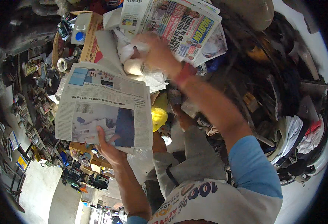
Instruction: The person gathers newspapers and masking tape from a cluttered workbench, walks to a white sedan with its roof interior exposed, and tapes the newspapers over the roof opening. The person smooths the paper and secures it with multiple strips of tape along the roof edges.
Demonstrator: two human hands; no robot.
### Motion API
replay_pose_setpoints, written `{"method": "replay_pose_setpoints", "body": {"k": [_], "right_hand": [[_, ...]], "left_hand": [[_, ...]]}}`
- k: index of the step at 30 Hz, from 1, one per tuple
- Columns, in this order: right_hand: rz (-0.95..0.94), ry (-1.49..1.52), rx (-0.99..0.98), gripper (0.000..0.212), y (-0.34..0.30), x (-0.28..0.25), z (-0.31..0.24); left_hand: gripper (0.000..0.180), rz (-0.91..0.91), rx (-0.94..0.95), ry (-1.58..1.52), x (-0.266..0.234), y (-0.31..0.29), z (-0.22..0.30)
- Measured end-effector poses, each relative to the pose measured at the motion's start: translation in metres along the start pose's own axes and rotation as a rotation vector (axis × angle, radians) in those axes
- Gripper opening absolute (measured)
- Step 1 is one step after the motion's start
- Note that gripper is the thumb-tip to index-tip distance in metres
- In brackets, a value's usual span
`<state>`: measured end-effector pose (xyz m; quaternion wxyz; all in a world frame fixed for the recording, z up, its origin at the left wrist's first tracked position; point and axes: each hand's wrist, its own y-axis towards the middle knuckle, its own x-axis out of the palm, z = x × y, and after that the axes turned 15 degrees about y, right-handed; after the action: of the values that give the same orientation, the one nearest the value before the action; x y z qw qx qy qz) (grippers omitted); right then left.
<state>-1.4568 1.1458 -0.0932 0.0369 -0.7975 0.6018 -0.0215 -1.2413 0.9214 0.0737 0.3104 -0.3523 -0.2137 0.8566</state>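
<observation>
My left hand (109, 148) grips the lower edge of a folded newspaper (106, 93), thumb on top of the printed page and the other fingers hidden beneath it. The paper lies tilted, its print upside down to me. My right hand (154, 52), with a red band round the wrist, reaches forward over crumpled white paper (154, 80) and a pale rounded thing (133, 67). Its fingers are smeared by motion, so I cannot make out whether they hold anything. Just beyond it lies a stack of newspapers (182, 30) with colourful print.
A cardboard box (91, 52) at the far left holds a white jug (82, 31) with a blue cap. Shelves of small goods (33, 108) line the left side. A yellow plastic bag (159, 117) sits near my legs. Bundled cloths (291, 138) are piled at right.
</observation>
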Motion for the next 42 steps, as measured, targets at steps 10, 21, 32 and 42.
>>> {"method": "replay_pose_setpoints", "body": {"k": [10, 21, 32, 42], "right_hand": [[0.153, -1.177, 0.502, 0.089, 0.091, -0.162, 0.018], [-0.065, -1.04, -0.108, 0.041, 0.037, -0.117, 0.034], [-0.14, -1.178, -0.094, 0.045, 0.155, -0.1, -0.004], [-0.032, -0.873, -0.132, 0.027, -0.06, -0.059, -0.01]], "left_hand": [[0.058, 0.117, 0.141, 0.111, -0.049, -0.024, -0.014], [0.059, 0.18, 0.1, 0.135, -0.033, -0.028, -0.001], [0.061, 0.158, 0.059, 0.047, -0.033, -0.026, -0.011], [0.062, 0.128, 0.031, 0.102, -0.041, -0.017, -0.015]]}}
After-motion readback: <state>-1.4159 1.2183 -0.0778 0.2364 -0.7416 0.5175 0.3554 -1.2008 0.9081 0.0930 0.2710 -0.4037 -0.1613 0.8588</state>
